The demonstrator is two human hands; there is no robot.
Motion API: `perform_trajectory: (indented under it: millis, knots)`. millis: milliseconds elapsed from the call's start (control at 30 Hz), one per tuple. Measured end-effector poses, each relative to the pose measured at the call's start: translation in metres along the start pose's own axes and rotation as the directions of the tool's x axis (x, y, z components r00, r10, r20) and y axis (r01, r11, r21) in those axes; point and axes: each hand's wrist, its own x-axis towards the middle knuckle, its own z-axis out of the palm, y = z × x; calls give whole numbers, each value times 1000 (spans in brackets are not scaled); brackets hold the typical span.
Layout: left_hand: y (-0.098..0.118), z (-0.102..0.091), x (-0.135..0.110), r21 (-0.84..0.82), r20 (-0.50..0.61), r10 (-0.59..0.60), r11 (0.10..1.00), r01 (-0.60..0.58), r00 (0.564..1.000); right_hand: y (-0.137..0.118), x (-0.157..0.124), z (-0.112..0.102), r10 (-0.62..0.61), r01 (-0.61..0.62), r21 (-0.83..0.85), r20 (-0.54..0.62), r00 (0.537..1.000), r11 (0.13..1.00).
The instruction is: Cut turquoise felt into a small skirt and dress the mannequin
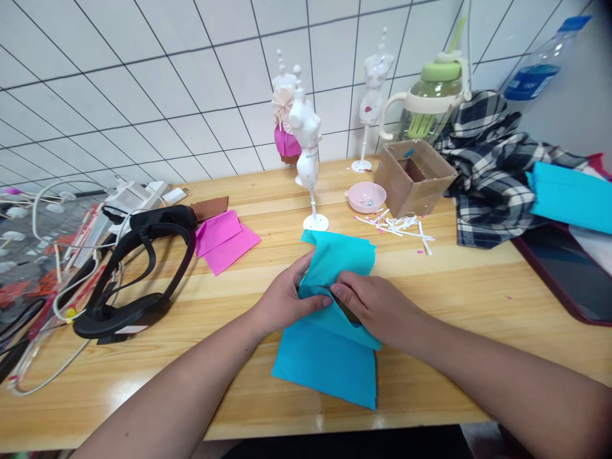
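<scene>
A folded piece of turquoise cloth point(342, 258) is held up off the table between my two hands. My left hand point(291, 293) is closed on its left edge, thumb on top and fingers behind. My right hand point(368, 299) is closed in a pinch at the cloth's middle, close to the left thumb tip. A dark gap or shadowed strip shows under the right fingers; whether a small tool is there I cannot tell. Another flat turquoise cloth layer point(329, 366) lies on the table below, its upper part hidden.
White dress-form stands point(313, 222), one clothed, stand along the tiled wall. Beyond my right hand are paper strips point(399, 224), a pink dish point(366, 197), a cardboard box point(415, 178) and a plaid cloth point(492, 210). Leftward lie pink cloth point(232, 245) and a black headset point(143, 280) with cables.
</scene>
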Motion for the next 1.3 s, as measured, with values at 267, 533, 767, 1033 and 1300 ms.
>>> perform_trajectory:
  millis: [267,533,767,1033,1300]
  knots:
    - [-1,-1,0,-34,-14,-7,999,7,1000,0,1,-2,21,-21,-1,-2,1000,1000]
    - [-9,-8,-1,-311,-137,-150,945,101,979,4,2,-4,27,-27,-1,-45,999,1000]
    - [-7,-7,0,-331,-126,-110,942,63,986,8,3,-5,23,-23,9,-49,999,1000]
    - [-9,-6,-1,-243,-57,-51,969,36,997,7,2,-2,18,-17,46,-32,999,999]
    - [-9,-5,-1,-289,-23,-42,957,33,999,5,2,-2,8,-7,66,-28,1000,998]
